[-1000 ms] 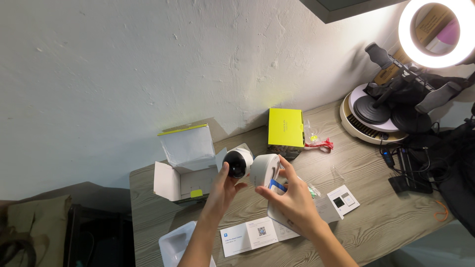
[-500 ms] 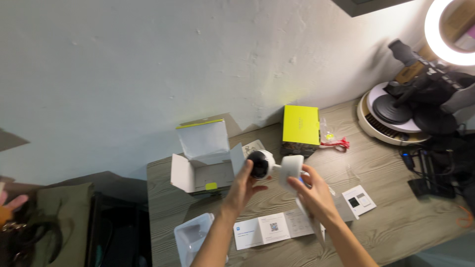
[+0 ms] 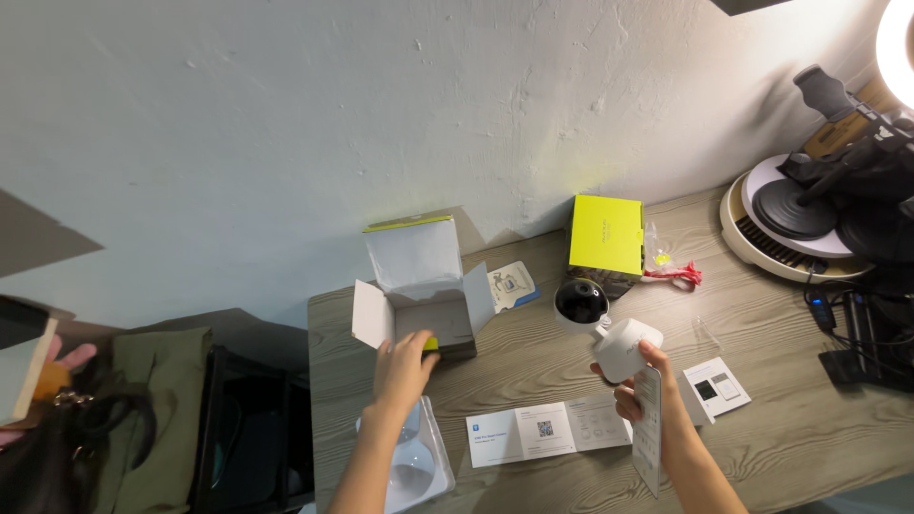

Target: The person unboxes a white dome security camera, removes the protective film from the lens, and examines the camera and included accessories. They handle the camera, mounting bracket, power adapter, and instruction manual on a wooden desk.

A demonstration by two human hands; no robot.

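The right hand (image 3: 636, 385) grips a white security camera (image 3: 602, 328) by its base, fingers (image 3: 657, 360) wrapped around the rounded white block, and a thin white card or leaflet (image 3: 647, 428) is pinched in the same hand and hangs edge-on below it. The camera is lifted off the desk (image 3: 781, 428), its round head with the dark lens face tilted up and away from the hand, towards the wall.

Taking the open white box (image 3: 419, 300) as the landmark: it stands at the back left of the desk, its lid flap up and its side flaps spread. The left hand (image 3: 402, 369) reaches to the front edge of this box, fingers curled over a small yellow-green tab there; whether they pinch it or only touch it cannot be told. Just in front of the box, under the left forearm, lies a clear plastic tray (image 3: 414, 466). To the right of the box a small printed card (image 3: 511, 286) lies flat, and further right stands a closed yellow-green box (image 3: 606, 234) against the wall, with a small plastic bag holding red parts (image 3: 671, 271) beside it. In front and to the right of the open box an unfolded leaflet (image 3: 547, 431) lies on the desk, just left of the right hand, and a smaller card (image 3: 716, 385) lies to that hand's right. Far right of the box sit a round white stand (image 3: 762, 243) and black gear.
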